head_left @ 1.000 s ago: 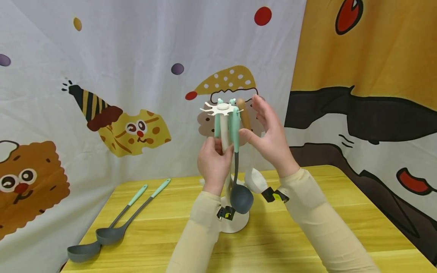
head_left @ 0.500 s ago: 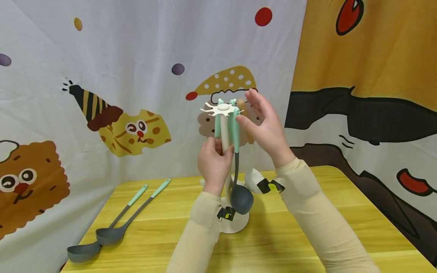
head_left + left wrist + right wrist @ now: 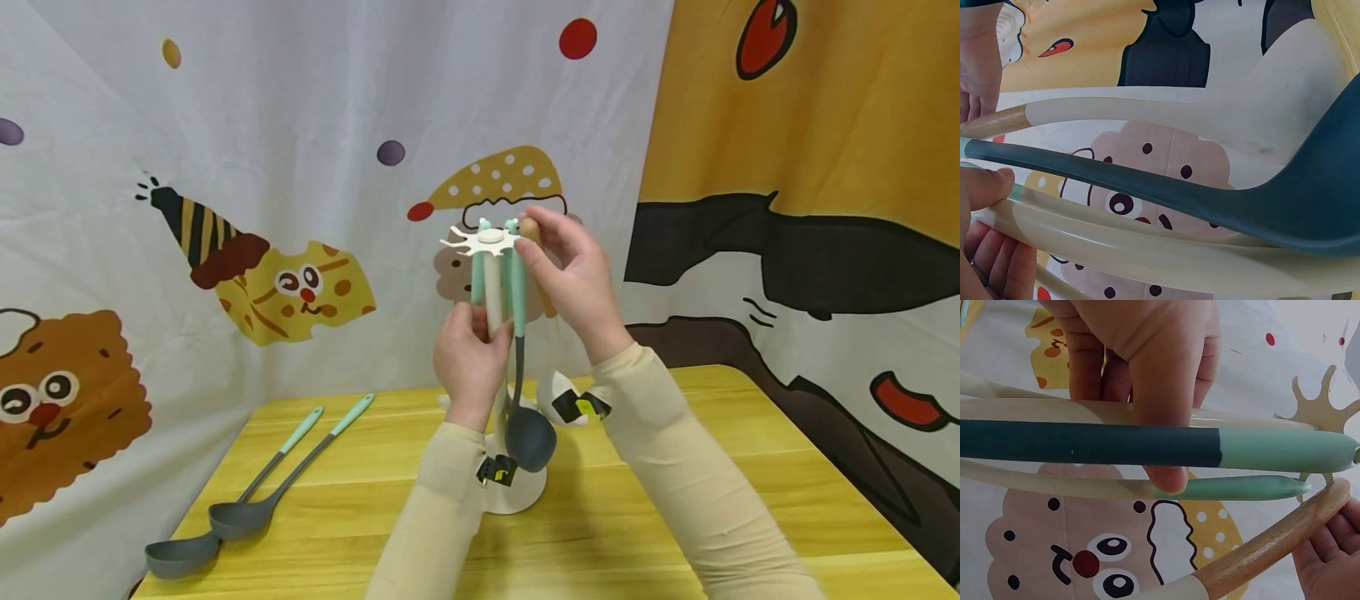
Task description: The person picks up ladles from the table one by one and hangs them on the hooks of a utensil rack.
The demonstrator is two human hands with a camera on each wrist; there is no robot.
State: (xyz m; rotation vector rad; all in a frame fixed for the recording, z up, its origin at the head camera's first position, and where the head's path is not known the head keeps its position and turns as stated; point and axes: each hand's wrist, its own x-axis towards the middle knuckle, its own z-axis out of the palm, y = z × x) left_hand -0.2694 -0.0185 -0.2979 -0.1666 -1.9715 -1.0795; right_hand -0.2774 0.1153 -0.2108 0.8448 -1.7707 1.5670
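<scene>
My left hand [image 3: 471, 360] grips the pole of a cream utensil stand [image 3: 492, 287] below its pronged top. From the stand's near right side hangs a ladle [image 3: 532, 440], dark grey with a mint handle. Behind it hangs a white utensil with a wooden handle [image 3: 1266, 550]; its broad white head [image 3: 1297, 94] shows in the left wrist view. My right hand [image 3: 576, 279] is at the top of that handle, fingers curled behind and thumb in front. More mint handles [image 3: 1241, 487] hang around the pole.
Two grey ladles with mint handles, a nearer one [image 3: 183, 556] and a farther one [image 3: 242, 518], lie on the left of the wooden table [image 3: 360, 483]. The stand's round base [image 3: 519, 497] rests on the tabletop. Behind hangs a printed curtain [image 3: 315, 108].
My right hand has moved left and closed in on the top of the wooden handle, where it was spread beside it before. The left hand stays on the pole.
</scene>
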